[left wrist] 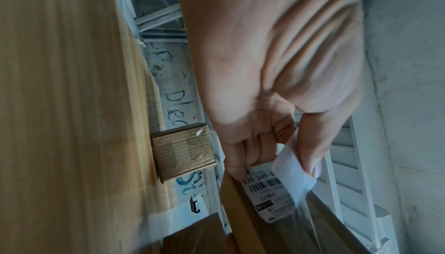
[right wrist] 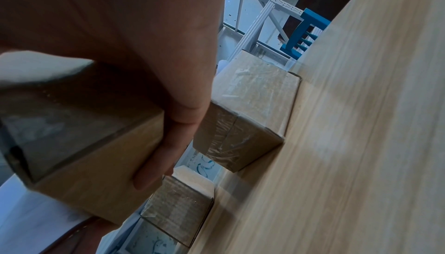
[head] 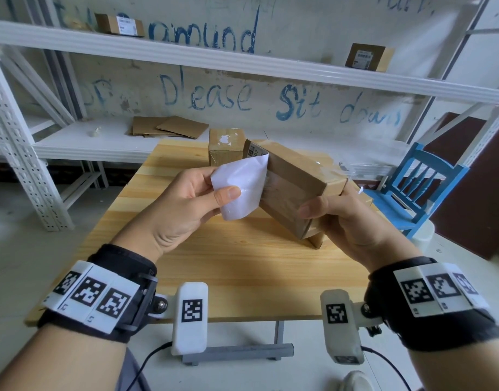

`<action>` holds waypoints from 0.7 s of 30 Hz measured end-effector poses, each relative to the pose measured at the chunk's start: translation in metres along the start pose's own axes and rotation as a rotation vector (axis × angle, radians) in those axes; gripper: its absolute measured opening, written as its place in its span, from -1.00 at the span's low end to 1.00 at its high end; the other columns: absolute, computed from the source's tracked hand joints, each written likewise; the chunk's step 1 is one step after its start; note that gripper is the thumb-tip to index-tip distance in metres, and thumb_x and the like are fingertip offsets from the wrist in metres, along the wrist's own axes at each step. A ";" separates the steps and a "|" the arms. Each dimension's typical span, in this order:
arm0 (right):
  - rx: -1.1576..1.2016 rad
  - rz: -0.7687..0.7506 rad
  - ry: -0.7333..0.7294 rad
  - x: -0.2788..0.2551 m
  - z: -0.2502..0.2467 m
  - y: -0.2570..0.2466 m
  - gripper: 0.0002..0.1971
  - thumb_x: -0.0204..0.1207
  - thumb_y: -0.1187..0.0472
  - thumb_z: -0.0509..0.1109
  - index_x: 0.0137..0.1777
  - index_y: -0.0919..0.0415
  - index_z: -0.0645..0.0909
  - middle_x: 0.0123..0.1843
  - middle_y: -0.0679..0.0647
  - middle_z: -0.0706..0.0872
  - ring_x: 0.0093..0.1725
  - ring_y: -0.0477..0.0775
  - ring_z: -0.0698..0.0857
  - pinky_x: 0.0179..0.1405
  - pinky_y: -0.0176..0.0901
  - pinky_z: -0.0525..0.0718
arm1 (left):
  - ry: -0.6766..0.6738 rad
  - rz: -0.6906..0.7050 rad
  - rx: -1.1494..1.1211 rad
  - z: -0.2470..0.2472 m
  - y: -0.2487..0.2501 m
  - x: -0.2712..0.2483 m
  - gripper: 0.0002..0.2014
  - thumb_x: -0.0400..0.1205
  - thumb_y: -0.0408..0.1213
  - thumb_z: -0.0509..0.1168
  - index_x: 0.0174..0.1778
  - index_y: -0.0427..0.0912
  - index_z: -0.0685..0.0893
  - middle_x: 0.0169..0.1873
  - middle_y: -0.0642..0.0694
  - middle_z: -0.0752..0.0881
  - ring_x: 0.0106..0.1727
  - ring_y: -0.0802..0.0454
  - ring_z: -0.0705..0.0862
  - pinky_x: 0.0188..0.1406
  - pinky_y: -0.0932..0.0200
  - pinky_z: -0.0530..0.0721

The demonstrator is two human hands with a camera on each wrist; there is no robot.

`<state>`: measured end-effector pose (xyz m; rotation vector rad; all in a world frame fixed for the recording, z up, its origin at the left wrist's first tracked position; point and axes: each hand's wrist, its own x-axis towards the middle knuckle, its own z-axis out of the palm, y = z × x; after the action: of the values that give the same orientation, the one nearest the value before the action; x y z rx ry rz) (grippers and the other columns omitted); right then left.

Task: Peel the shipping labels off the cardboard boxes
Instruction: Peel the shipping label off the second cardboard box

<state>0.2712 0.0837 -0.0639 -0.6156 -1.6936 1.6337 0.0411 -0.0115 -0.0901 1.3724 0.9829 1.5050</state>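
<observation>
The left hand (head: 183,201) pinches the half-peeled label (head: 238,187) between thumb and fingers, palm up. Just right, the right hand (head: 347,221) grips the tilted box (head: 296,187) above the table (head: 242,263), thumb on top.

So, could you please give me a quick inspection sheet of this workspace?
Surface: wooden table, bare near edge.
Job's things: held box tilted above table; label half peeled, far end attached.
Clutter: two boxes on table, one with label scraps.
Grips: left hand pinches label; right hand grips held box.
Cables: black leads from wrist cameras.
Surroundings: white shelving with labelled boxes, blue chair.
</observation>
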 end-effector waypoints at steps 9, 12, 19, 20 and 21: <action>0.017 0.019 -0.010 0.000 0.003 -0.001 -0.28 0.12 0.24 0.54 0.32 0.51 0.54 0.18 0.76 0.46 0.14 0.44 0.56 0.13 0.30 0.35 | 0.001 0.002 -0.011 0.000 0.001 0.000 -0.58 0.65 -0.36 0.31 0.44 -0.34 0.63 0.30 -0.30 0.76 0.32 -0.11 0.73 0.33 0.09 0.69; 0.013 0.021 -0.015 0.001 0.003 0.001 -0.27 0.11 0.25 0.55 0.30 0.58 0.50 0.14 0.79 0.44 0.10 0.46 0.56 0.11 0.27 0.31 | 0.003 0.000 -0.026 0.000 0.001 -0.001 -0.58 0.64 -0.37 0.31 0.44 -0.34 0.63 0.26 -0.24 0.78 0.30 -0.08 0.74 0.29 0.13 0.70; -0.003 0.002 0.005 0.001 0.001 0.001 -0.28 0.10 0.24 0.54 0.32 0.50 0.57 0.17 0.67 0.58 0.19 0.52 0.62 0.12 0.34 0.42 | 0.004 0.003 -0.043 0.001 0.001 -0.001 -0.59 0.64 -0.38 0.30 0.43 -0.33 0.64 0.23 -0.21 0.80 0.27 -0.05 0.74 0.26 0.15 0.71; -0.002 0.008 0.005 0.001 0.001 0.002 -0.27 0.10 0.24 0.54 0.32 0.53 0.54 0.14 0.64 0.58 0.16 0.54 0.60 0.10 0.32 0.39 | 0.002 0.005 -0.043 0.001 0.001 -0.001 -0.60 0.64 -0.38 0.30 0.43 -0.33 0.64 0.23 -0.21 0.80 0.27 -0.05 0.74 0.25 0.16 0.71; -0.004 0.008 0.009 0.001 0.002 0.002 -0.28 0.10 0.24 0.54 0.31 0.53 0.54 0.13 0.54 0.61 0.15 0.48 0.59 0.11 0.30 0.37 | 0.000 0.007 -0.044 0.002 0.001 -0.001 -0.60 0.64 -0.38 0.29 0.42 -0.32 0.64 0.23 -0.20 0.80 0.28 -0.05 0.74 0.25 0.16 0.71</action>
<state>0.2691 0.0836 -0.0653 -0.6317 -1.6910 1.6312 0.0426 -0.0129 -0.0892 1.3459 0.9409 1.5227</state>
